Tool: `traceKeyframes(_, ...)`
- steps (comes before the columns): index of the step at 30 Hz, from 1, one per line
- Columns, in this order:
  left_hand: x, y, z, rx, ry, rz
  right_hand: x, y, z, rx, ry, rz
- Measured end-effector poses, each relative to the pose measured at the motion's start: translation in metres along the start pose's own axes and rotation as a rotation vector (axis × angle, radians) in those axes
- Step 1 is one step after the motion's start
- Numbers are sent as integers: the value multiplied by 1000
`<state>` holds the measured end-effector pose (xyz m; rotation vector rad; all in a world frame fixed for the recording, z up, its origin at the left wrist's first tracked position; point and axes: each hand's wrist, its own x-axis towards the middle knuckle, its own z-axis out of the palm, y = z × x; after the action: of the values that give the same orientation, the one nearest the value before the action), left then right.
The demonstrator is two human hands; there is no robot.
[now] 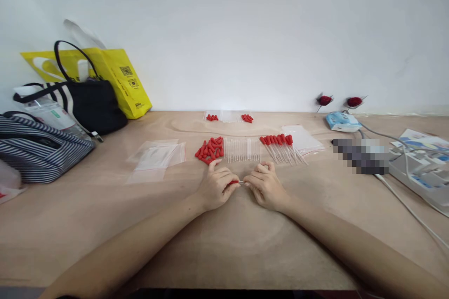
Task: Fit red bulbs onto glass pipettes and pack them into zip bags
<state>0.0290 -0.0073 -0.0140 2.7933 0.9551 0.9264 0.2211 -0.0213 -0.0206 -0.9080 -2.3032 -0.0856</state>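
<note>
My left hand (214, 188) pinches a red rubber dropper bulb (233, 182) between thumb and fingers. A thin glass dropper tube (241, 182) spans the small gap between my hands, and my right hand (267, 188) is closed on its other end. The bulb and tube meet in line, though how far the tube sits inside cannot be seen. Just beyond my left hand lies a pile of loose red bulbs (211, 148). Bare glass tubes (238, 149) are laid side by side in a row. To their right rest several droppers (281, 139) with red bulbs on their tubes.
Clear plastic bags (150, 161) lie at left, with more bags (304, 138) at right. Bags with red bulbs (229, 116) lie near the wall. A striped pouch (52, 152), black bag (96, 105) and yellow bag (129, 91) stand left. A power strip (417, 175) and cables occupy the right.
</note>
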Motion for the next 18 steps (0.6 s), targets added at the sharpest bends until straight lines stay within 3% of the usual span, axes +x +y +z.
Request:
traceKeyframes(11,1,1,-1,6,-21,-4,1,3,2,24,-109,26)
traceKeyframes(18,2,-6,-2,34,-17,-86,6,6,-17,-68,-170,21)
